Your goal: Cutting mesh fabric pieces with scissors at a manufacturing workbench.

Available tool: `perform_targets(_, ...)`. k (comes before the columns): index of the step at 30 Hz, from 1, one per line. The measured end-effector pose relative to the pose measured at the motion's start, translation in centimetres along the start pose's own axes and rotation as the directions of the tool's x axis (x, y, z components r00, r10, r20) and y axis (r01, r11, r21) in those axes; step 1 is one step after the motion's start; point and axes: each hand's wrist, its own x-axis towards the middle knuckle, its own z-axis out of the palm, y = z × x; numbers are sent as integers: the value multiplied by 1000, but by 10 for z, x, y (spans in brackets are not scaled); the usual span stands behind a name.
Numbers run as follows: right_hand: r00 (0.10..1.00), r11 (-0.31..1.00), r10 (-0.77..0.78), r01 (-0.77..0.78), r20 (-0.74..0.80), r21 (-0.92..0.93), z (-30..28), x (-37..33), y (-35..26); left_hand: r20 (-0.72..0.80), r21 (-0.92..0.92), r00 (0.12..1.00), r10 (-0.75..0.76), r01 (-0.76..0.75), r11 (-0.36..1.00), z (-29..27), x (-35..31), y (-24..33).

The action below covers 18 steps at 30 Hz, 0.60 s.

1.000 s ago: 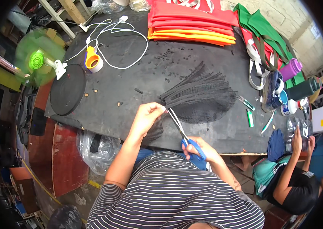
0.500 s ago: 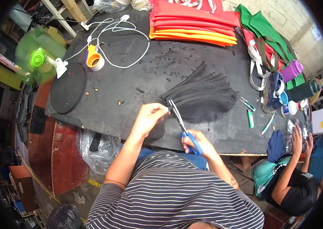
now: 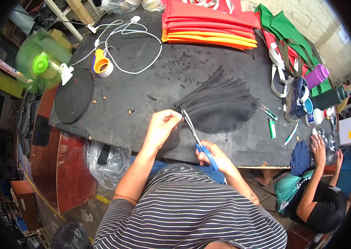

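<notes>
My left hand (image 3: 161, 126) pinches an edge of black mesh (image 3: 171, 141), part of which hangs down below my fingers at the table's near side. In my right hand (image 3: 215, 155) are blue-handled scissors (image 3: 195, 133), their blades pointing up and left to the mesh by my left fingertips. The blades look nearly closed. Beyond them a fanned pile of black mesh pieces (image 3: 225, 106) lies on the dark table (image 3: 117, 99). Small black scraps (image 3: 179, 66) are scattered behind the pile.
Red and orange folded bags (image 3: 210, 29) are stacked at the back. A black strap roll (image 3: 73, 96), a tape dispenser (image 3: 102, 66) and a green fan (image 3: 40, 62) stand left. Thread snips (image 3: 268, 111), a green lighter (image 3: 272, 128) and bottles lie right. A co-worker (image 3: 316, 195) handles clear plastic at the right.
The scissor blades have come closer together at the mesh, and the handles have turned slightly. My left hand has barely shifted. The co-worker's hands have moved apart on the plastic.
</notes>
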Motion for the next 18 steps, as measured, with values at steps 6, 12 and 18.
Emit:
perform_targets(6, 1000, 1000, -3, 3, -31, 10, 2, 2, -2, -35, 76, 997, 73, -71, 995, 3, -1, -2)
perform_targets(12, 997, 999, 25, -23, -76, 25, 5, 4, -6, -24, 75, 995, 95, -93, 993, 4, -1, -4)
perform_targets(18, 988, 996, 88, -88, -125, 4, 8, 0, -16, -19, 64, 997, 71, -69, 996, 4, -2, -3)
